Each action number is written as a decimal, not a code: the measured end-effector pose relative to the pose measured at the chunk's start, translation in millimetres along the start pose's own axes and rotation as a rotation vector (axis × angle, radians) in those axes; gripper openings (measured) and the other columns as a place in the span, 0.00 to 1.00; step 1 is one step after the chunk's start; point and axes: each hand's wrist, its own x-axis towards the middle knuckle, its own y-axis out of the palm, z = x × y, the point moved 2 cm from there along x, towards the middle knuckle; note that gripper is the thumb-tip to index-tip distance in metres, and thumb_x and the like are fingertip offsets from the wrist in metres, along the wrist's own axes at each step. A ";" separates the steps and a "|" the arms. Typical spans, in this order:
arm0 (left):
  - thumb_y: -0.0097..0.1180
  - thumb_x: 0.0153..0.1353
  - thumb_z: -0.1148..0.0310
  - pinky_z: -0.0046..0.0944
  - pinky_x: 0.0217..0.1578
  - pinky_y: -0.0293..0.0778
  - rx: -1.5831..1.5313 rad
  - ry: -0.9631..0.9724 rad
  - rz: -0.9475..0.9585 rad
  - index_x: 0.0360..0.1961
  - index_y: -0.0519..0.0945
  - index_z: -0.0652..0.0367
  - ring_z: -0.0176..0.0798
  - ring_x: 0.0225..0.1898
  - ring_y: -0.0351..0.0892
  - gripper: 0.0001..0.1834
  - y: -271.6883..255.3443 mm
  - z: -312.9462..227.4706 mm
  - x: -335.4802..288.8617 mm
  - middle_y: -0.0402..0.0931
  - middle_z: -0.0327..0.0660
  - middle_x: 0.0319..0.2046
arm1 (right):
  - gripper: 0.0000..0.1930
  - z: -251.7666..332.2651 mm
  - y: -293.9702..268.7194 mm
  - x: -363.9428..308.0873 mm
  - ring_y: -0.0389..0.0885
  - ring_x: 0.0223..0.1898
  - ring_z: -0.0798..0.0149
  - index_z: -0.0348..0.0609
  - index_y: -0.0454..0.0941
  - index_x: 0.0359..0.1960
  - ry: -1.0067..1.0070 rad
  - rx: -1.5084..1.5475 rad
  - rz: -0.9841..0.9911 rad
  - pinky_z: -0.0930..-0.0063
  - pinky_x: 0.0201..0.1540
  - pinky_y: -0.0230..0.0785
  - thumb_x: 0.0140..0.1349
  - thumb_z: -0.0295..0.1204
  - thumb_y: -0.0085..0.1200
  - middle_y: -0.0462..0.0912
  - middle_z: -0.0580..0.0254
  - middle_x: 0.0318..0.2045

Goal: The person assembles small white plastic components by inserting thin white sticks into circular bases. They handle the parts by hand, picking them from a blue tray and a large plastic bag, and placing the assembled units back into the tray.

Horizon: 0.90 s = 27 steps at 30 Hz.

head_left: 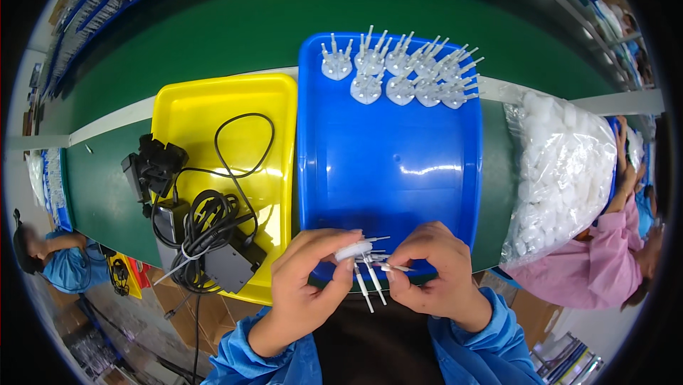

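Over the near edge of the blue tray (391, 186), my left hand (306, 289) pinches a white disc-shaped plastic part (353, 250) between thumb and fingertips. Several thin white rods stick out of this part, some toward my right hand, others down toward me. Close beside it, my right hand (441, 271) is closed in a pinch on a thin white rod (403, 268), whose inner end lies near the part's rods. Whether the two touch, I cannot tell. At the tray's far end stand several similar translucent white parts (366, 88), their rods pointing upward.
Left of the blue tray, a yellow tray (274, 172) holds a coiled black cable (206, 225) and black devices (153, 164). A clear bag of white pieces (562, 172) lies at the right. People in pink (590, 264) and blue (67, 268) clothes sit at either side.
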 end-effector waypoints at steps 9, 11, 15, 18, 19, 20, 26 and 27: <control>0.67 0.66 0.85 0.38 0.49 0.88 -0.124 -0.093 -0.030 0.58 0.89 0.64 0.41 0.49 0.89 0.20 11.9 -4.8 1.0 0.91 0.49 0.58 | 0.13 -5.0 -3.8 -7.3 0.82 0.20 0.68 0.52 0.93 0.43 0.012 -0.106 -0.040 0.71 0.32 0.69 0.57 0.26 0.79 0.82 0.73 0.18; 0.67 0.66 0.85 0.38 0.50 0.87 -0.091 -0.070 -0.034 0.58 0.89 0.64 0.41 0.50 0.89 0.20 11.2 -3.2 1.1 0.91 0.49 0.58 | 0.12 -5.2 -5.3 -7.6 0.82 0.20 0.68 0.52 0.93 0.43 0.032 -0.095 -0.022 0.71 0.31 0.70 0.58 0.25 0.78 0.81 0.73 0.18; 0.68 0.64 0.85 0.39 0.52 0.85 -0.013 -0.016 -0.034 0.58 0.90 0.63 0.42 0.50 0.89 0.21 9.4 -1.2 1.8 0.92 0.48 0.58 | 0.11 -8.2 -3.9 -10.9 0.83 0.20 0.68 0.50 0.93 0.45 0.121 -0.018 0.006 0.71 0.28 0.72 0.60 0.25 0.78 0.83 0.71 0.17; 0.69 0.62 0.85 0.40 0.53 0.83 0.070 0.025 -0.032 0.57 0.91 0.62 0.44 0.49 0.89 0.21 7.6 -2.0 4.5 0.92 0.47 0.57 | 0.10 -7.5 -6.0 -11.9 0.84 0.21 0.68 0.48 0.93 0.44 0.158 -0.005 -0.004 0.71 0.27 0.72 0.61 0.25 0.77 0.85 0.69 0.18; 0.69 0.62 0.85 0.40 0.53 0.83 0.098 0.039 -0.029 0.56 0.92 0.61 0.44 0.48 0.88 0.21 6.6 -2.7 6.0 0.93 0.46 0.56 | 0.10 -6.8 -5.9 -11.1 0.84 0.21 0.68 0.48 0.94 0.44 0.181 0.015 0.002 0.72 0.27 0.72 0.62 0.25 0.77 0.85 0.68 0.18; 0.70 0.61 0.84 0.40 0.52 0.83 0.125 0.053 -0.027 0.55 0.92 0.61 0.44 0.48 0.88 0.21 6.1 -3.7 7.8 0.93 0.46 0.56 | 0.10 -6.1 -5.6 -9.7 0.84 0.21 0.68 0.48 0.94 0.44 0.205 0.034 0.008 0.72 0.27 0.72 0.62 0.25 0.77 0.85 0.68 0.18; 0.73 0.59 0.83 0.40 0.49 0.83 0.317 0.149 -0.012 0.54 0.93 0.59 0.44 0.45 0.88 0.21 7.3 -12.5 10.7 0.94 0.45 0.54 | 0.08 -3.1 -2.0 -7.2 0.85 0.20 0.66 0.46 0.93 0.41 0.178 -0.053 0.027 0.72 0.27 0.73 0.62 0.28 0.79 0.86 0.66 0.19; 0.73 0.58 0.83 0.40 0.49 0.83 0.330 0.159 -0.020 0.54 0.93 0.59 0.44 0.44 0.87 0.21 7.5 -12.1 10.1 0.94 0.45 0.54 | 0.08 -5.4 -1.8 -7.1 0.85 0.20 0.64 0.48 0.93 0.40 0.130 -0.104 0.020 0.70 0.27 0.73 0.62 0.30 0.80 0.85 0.66 0.19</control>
